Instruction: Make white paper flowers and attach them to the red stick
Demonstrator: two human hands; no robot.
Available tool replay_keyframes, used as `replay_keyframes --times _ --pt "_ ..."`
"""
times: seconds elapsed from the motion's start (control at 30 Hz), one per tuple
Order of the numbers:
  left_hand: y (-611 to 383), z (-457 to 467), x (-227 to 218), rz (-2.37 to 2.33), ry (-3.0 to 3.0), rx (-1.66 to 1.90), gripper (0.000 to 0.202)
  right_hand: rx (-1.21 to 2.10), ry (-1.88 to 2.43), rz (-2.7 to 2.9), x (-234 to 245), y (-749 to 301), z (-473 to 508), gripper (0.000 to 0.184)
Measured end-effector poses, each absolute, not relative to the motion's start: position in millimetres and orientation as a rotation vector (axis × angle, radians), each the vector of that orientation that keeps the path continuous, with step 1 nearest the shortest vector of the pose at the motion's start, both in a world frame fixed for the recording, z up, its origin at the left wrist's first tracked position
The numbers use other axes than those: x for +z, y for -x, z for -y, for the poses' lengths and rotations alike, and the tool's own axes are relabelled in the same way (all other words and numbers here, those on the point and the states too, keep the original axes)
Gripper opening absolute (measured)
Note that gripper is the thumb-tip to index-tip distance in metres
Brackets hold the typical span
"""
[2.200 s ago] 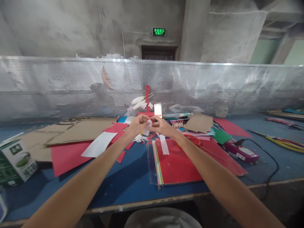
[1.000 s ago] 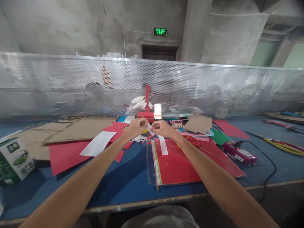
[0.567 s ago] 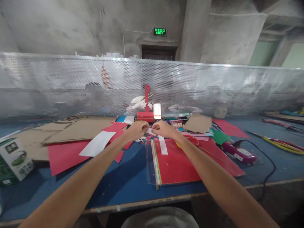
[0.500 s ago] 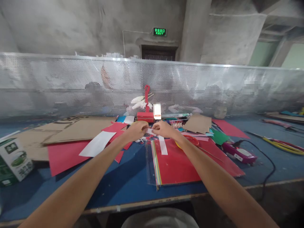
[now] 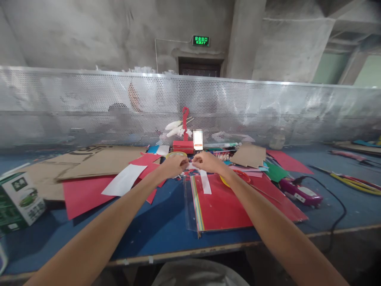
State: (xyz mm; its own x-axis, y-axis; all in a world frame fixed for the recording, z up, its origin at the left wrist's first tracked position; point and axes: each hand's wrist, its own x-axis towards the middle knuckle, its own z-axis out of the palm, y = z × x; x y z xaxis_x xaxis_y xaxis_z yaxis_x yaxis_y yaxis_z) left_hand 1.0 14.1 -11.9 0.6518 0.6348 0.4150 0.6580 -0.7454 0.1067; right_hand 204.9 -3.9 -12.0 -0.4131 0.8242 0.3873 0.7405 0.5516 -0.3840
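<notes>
My left hand point(image 5: 176, 164) and my right hand point(image 5: 205, 161) meet over the middle of the table, with fingertips pinched. Between them stretches a small white paper piece point(image 5: 190, 165), each hand gripping one end; its fine shape is hard to make out. Just below my right hand, a white paper strip point(image 5: 205, 182) lies on a pack of red paper point(image 5: 226, 210) in a clear sleeve. A roll of tape point(image 5: 176, 154) sits behind my left hand. The red-and-yellow scissors point(image 5: 242, 176) are partly covered by my right forearm.
Cardboard sheets point(image 5: 98, 165), red paper point(image 5: 89, 192) and a white sheet point(image 5: 125, 179) spread to the left, beside a green-and-white carton point(image 5: 22, 202). A lit phone point(image 5: 198, 140) stands near a red box point(image 5: 182, 147). Rightward lies a purple corded device point(image 5: 301, 193). Perforated metal point(image 5: 238, 107) borders the back.
My hands keep their pinch on the white paper piece and have barely moved. The whole view has shifted very slightly.
</notes>
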Motion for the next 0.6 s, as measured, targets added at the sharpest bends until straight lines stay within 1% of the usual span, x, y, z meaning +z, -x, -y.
replay_keyframes --times 0.07,0.1,0.23,0.3,0.37,0.6 --pt "-1 -14 -10 1.111 2.848 -0.699 0.022 0.213 1.237 2.240 -11 -204 6 0.016" --pt "-1 -14 -10 1.120 2.873 -0.713 0.022 0.228 1.209 2.242 -11 -203 8 0.021" --pt "-1 -20 -11 1.162 2.968 -0.776 0.021 0.327 1.053 2.315 -14 -199 11 0.052" --pt "-1 -25 -14 1.179 3.029 -0.816 0.022 0.327 1.007 2.322 -16 -198 11 0.056" --pt "0 -29 -17 1.203 3.105 -0.868 0.023 0.312 0.961 2.302 -18 -197 10 0.054" --pt "2 -23 -12 1.219 3.280 -0.963 0.019 0.210 0.827 2.324 -17 -195 7 0.034"
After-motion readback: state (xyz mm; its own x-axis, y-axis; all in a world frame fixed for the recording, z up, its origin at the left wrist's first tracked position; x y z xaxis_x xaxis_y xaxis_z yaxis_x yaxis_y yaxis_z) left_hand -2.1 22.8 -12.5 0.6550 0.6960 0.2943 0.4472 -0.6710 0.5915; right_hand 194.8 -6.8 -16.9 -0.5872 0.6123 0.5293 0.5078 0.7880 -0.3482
